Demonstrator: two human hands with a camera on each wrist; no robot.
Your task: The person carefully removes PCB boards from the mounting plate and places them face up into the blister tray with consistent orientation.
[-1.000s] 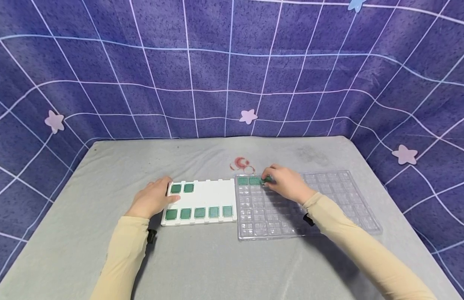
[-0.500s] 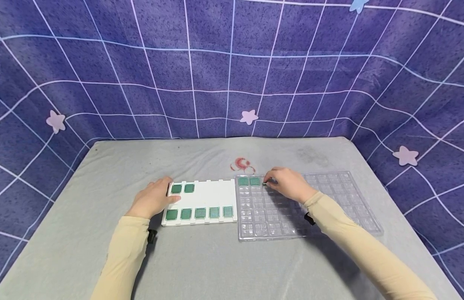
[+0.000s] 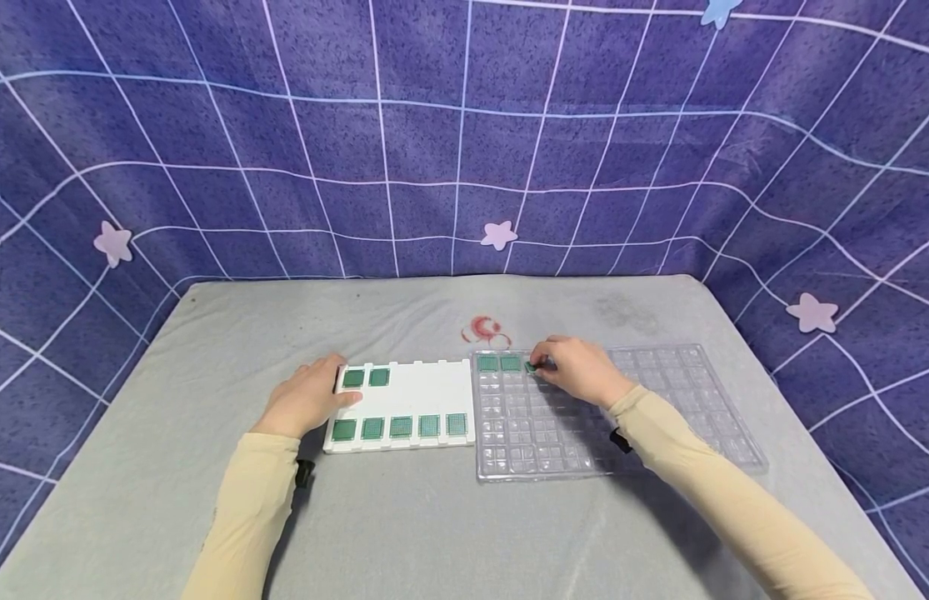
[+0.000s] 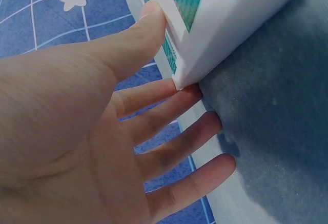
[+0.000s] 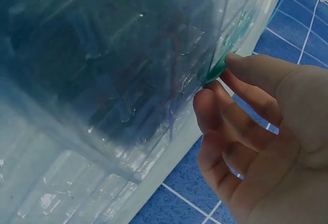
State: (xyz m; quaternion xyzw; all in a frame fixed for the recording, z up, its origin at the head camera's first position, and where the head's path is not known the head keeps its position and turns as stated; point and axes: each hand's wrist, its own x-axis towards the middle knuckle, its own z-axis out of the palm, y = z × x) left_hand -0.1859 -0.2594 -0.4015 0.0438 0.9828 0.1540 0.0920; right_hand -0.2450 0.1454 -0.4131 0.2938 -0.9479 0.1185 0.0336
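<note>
My right hand (image 3: 576, 367) pinches a small green circuit board (image 3: 531, 367) between thumb and fingertips, low over the far row of the clear plastic tray (image 3: 509, 479). In the right wrist view, the circuit board (image 5: 218, 69) is tilted and partly hidden by the thumb. Two green boards (image 3: 498, 363) lie in the pockets to its left. My left hand (image 3: 302, 396) holds the left end of a white tray (image 3: 419, 392), thumb over the top and fingers at its edge. Green boards (image 3: 400, 427) line the near row of the white tray, with two more at its far left.
Both trays lie side by side on a grey cloth-covered table (image 3: 404, 533). Behind it hangs a blue gridded curtain (image 3: 419, 150) with star shapes. A red mark (image 3: 482, 327) shows on the cloth behind the trays. The right forearm crosses over the clear tray.
The green board in my right hand has tilted and shifted slightly within the far row, its visible part changing as the fingers move. The left hand and white tray have stayed put.
</note>
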